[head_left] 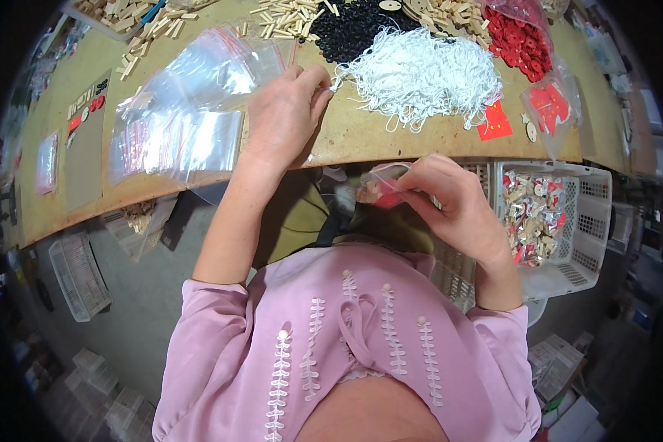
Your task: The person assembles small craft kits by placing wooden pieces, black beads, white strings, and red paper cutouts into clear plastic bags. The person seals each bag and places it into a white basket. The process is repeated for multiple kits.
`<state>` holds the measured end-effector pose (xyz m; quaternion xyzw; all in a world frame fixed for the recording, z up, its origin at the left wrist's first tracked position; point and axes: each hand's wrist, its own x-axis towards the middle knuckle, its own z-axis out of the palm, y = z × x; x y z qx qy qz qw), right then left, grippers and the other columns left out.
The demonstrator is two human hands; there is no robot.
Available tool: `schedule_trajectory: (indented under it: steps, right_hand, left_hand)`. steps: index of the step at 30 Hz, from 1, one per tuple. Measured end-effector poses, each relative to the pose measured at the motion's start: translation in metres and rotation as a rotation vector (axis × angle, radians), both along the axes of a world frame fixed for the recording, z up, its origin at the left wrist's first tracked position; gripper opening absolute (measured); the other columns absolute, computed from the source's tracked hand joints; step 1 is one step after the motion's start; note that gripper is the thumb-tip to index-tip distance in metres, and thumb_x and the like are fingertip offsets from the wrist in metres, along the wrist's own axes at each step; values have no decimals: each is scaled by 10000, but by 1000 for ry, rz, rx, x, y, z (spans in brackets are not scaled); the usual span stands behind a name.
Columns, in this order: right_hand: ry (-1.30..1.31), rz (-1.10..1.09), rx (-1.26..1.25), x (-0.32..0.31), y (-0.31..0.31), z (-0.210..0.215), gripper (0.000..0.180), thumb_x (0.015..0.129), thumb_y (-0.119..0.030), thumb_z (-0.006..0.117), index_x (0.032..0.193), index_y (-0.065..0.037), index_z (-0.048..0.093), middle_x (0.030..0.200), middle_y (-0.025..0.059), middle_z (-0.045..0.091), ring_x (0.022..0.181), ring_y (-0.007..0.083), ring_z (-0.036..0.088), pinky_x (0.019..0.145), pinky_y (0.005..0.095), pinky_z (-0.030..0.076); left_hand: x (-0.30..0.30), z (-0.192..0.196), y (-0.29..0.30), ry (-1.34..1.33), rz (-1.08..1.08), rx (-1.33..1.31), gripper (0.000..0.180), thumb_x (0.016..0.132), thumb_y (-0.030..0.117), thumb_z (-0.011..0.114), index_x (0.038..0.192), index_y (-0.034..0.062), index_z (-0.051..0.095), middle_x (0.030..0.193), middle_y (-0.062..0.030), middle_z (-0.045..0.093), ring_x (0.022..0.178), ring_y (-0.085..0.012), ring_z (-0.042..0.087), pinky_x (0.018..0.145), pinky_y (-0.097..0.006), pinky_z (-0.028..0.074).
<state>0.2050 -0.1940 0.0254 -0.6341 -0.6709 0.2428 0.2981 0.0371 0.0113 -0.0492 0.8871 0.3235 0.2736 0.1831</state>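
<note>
Clearly, the left hand (286,110) is nearer the heap of white cords (423,77), tangled just right of its narrowed fingertips; whether they grip a strand, I cannot tell. The right hand (449,193) pinches a clear plastic bag (379,187) at its left.

Below the table's (361,140) front edge, my right hand (446,193) hides part of a clear bag (381,184) whose contents blur, what my left hand (283,110) pinches, if anything, is unclear, and the wooden sticks (291,20) are cut off above.
</note>
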Motion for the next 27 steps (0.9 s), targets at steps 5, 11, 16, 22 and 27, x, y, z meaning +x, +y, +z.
schedule_trajectory:
  steps: [5, 11, 16, 22, 27]
  right_hand:
    - [-18, -26, 110, 1, -5, -8, 175, 816, 79, 737, 944, -22, 674, 910, 111, 647, 864, 298, 635, 757, 377, 513]
    - [-43, -55, 187, -6, 0, -21, 158, 844, 49, 737, 966, -34, 676, 960, 106, 658, 884, 302, 639, 779, 377, 521]
    - [-32, 13, 253, -22, 14, -20, 116, 857, -15, 693, 964, -30, 653, 1016, 120, 655, 930, 345, 635, 797, 412, 517]
    - [-25, 36, 251, -25, 14, -14, 217, 854, -7, 671, 1066, -52, 689, 1161, 156, 649, 1047, 358, 651, 890, 398, 535]
    - [-9, 72, 220, -29, 15, -27, 223, 867, -21, 662, 1090, -21, 685, 1188, 159, 642, 1068, 333, 653, 905, 388, 537]
  left_hand:
    - [-12, 0, 8, -161, -69, -250, 118, 915, 149, 708, 991, 68, 668, 907, -157, 685, 794, -342, 677, 712, -412, 546]
    - [-38, 17, -2, -650, -191, -961, 129, 954, 3, 694, 1076, 30, 662, 920, -21, 720, 820, -74, 658, 715, -228, 529]
    - [-38, 52, -43, -688, -290, -917, 139, 931, -38, 703, 1057, 19, 701, 953, -21, 723, 857, -74, 654, 778, -221, 526]
    - [-36, 52, -51, -163, -455, -116, 153, 760, 102, 797, 909, 95, 760, 862, -60, 631, 820, -264, 576, 767, -360, 476]
    - [-45, 56, -47, -27, -534, -120, 275, 723, 299, 869, 883, 97, 774, 961, -62, 623, 910, -283, 558, 813, -382, 465]
